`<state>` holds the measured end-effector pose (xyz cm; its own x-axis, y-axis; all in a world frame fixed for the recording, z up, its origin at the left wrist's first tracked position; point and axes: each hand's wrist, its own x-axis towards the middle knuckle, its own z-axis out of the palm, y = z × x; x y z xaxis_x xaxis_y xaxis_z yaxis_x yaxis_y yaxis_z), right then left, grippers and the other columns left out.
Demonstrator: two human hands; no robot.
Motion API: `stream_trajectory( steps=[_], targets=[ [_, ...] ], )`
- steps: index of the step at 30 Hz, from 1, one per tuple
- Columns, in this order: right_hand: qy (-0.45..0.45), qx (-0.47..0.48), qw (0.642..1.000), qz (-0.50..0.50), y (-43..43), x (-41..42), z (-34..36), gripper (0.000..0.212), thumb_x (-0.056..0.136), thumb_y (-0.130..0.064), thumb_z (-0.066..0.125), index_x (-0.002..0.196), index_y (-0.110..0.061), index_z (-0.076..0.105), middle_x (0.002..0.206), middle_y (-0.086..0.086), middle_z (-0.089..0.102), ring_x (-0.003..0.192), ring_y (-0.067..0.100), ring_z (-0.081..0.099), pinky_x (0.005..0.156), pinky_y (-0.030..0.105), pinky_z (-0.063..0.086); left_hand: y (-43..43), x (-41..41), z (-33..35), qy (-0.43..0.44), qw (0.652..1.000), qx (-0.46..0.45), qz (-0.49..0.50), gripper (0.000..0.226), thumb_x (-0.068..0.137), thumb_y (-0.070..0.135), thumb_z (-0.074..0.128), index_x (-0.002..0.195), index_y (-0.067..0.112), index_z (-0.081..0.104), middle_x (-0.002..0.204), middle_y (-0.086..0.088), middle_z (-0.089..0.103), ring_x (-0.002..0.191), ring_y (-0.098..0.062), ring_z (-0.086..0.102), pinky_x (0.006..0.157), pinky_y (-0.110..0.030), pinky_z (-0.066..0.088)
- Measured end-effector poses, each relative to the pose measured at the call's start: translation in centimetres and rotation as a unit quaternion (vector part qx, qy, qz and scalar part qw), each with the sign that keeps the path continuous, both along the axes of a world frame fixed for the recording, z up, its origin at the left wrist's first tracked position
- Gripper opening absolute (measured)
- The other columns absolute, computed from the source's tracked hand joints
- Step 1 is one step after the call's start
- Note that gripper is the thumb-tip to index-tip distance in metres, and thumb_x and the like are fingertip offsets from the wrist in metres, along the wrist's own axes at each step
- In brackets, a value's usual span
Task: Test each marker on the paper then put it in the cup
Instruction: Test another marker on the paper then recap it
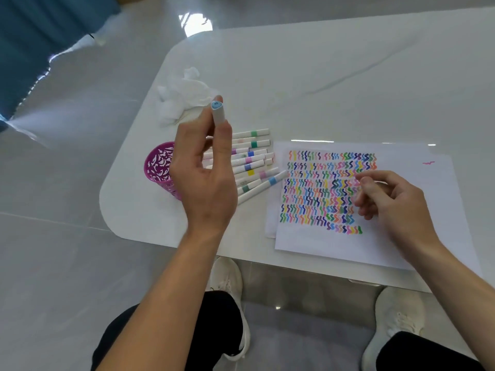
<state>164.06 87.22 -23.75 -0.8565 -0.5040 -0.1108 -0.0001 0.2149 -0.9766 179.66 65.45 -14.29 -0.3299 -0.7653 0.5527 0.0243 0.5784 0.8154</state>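
Far left of the left hand: blue fabric (pixel 40 49) hangs over pale, glossy floor tiles (pixel 53 250).

Magenta cup (pixel 156 167), round with a cut-out patterned wall, sits just left of and behind the left hand (pixel 206 170), near the counter's rounded corner. The hand hides its right side.

Crumpled white tissue (pixel 184 95) lies beyond the fingertips.

Left hand is raised above the counter (pixel 321 76). Thumb and fingers curl round a white marker (pixel 218 115), held upright, its light-blue end cap toward the camera.

Just right of that hand: a row of white markers (pixel 253 162) with coloured bands, lying flat side by side, partly covered by the hand, their far ends reaching the paper (pixel 401 236).

Paper: white overlapping sheets, the top one filled with rows of many-coloured zigzags.

Right hand (pixel 393 199) is over the right side of the zigzag block, fingers curled inward. Cannot tell whether it grips anything.

Beyond both hands the counter is white, smooth and reflective, faintly veined. Its near edge runs just below the paper. White shoes (pixel 225 279) show beneath that edge.
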Motion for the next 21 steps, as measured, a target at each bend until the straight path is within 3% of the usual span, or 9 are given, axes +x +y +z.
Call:
stream_trajectory(
  steps=[4, 7, 9, 13, 16, 18, 21],
  targets=[
    [0.024, 0.013, 1.0, 0.0, -0.2, 0.3, -0.2, 0.023, 0.106, -0.01, 0.055, 0.102, -0.023, 0.073, 0.072, 0.003, 0.072, 0.061, 0.017, 0.063, 0.056, 0.021, 0.053, -1.2, 1.8, 0.8, 0.005, 0.996, -0.058, 0.073, 0.035, 0.106, 0.029, 0.052, 0.13, 0.007, 0.065, 0.109, 0.008, 0.068, 0.098, -0.019, 0.069, 0.086, -0.03, 0.056],
    [0.042, 0.021, 0.999, -0.002, -0.4, 0.7, -0.5, 0.023, 0.106, -0.009, 0.055, 0.1, -0.024, 0.073, 0.073, 0.001, 0.072, 0.062, 0.016, 0.065, 0.059, 0.022, 0.055, -2.1, 2.9, 1.1, 0.016, 0.994, -0.043, 0.103, 0.029, 0.107, 0.025, 0.053, 0.126, 0.008, 0.065, 0.112, -0.005, 0.072, 0.102, -0.017, 0.071, 0.082, -0.025, 0.056],
    [0.044, 0.023, 0.999, -0.008, -0.4, 0.8, -0.7, 0.023, 0.106, -0.011, 0.056, 0.099, -0.025, 0.072, 0.073, 0.0, 0.072, 0.063, 0.015, 0.066, 0.059, 0.022, 0.056, -2.8, 3.4, 1.0, 0.006, 0.993, -0.016, 0.114, 0.026, 0.106, 0.026, 0.053, 0.121, 0.01, 0.067, 0.111, -0.004, 0.072, 0.105, -0.017, 0.069, 0.081, -0.022, 0.055],
    [0.051, 0.027, 0.998, -0.019, -0.5, 0.9, -0.9, 0.022, 0.105, -0.011, 0.056, 0.098, -0.026, 0.072, 0.073, -0.001, 0.073, 0.063, 0.014, 0.066, 0.059, 0.022, 0.056, -3.8, 4.1, 0.4, -0.079, 0.988, 0.008, 0.131, 0.018, 0.103, 0.026, 0.059, 0.112, 0.018, 0.071, 0.104, 0.006, 0.063, 0.094, 0.003, 0.061, 0.077, -0.018, 0.052],
    [0.052, 0.025, 0.998, -0.023, -0.6, 0.9, -0.9, 0.022, 0.105, -0.011, 0.057, 0.098, -0.025, 0.072, 0.073, 0.001, 0.073, 0.062, 0.015, 0.065, 0.058, 0.023, 0.055, -4.3, 4.4, 0.0, -0.135, 0.982, 0.016, 0.134, 0.016, 0.101, 0.026, 0.062, 0.109, 0.019, 0.073, 0.099, 0.011, 0.061, 0.09, 0.012, 0.059, 0.076, -0.005, 0.045],
    [0.056, 0.027, 0.998, -0.023, -0.6, 0.9, -0.9, 0.021, 0.105, -0.011, 0.057, 0.099, -0.025, 0.072, 0.073, 0.0, 0.073, 0.062, 0.014, 0.066, 0.059, 0.023, 0.055, -4.8, 4.6, -0.3, -0.178, 0.974, 0.032, 0.138, 0.015, 0.1, 0.027, 0.063, 0.109, 0.022, 0.074, 0.096, 0.018, 0.061, 0.088, 0.011, 0.06, 0.076, -0.004, 0.044],
    [0.059, 0.027, 0.998, -0.023, -0.5, 1.0, -0.9, 0.02, 0.106, -0.011, 0.056, 0.1, -0.024, 0.071, 0.073, 0.0, 0.073, 0.062, 0.014, 0.066, 0.059, 0.025, 0.054, -5.3, 4.8, -0.7, -0.241, 0.959, 0.047, 0.14, 0.018, 0.099, 0.031, 0.064, 0.111, 0.023, 0.074, 0.102, 0.011, 0.068, 0.087, 0.0, 0.063, 0.081, -0.014, 0.05]
  ],
)
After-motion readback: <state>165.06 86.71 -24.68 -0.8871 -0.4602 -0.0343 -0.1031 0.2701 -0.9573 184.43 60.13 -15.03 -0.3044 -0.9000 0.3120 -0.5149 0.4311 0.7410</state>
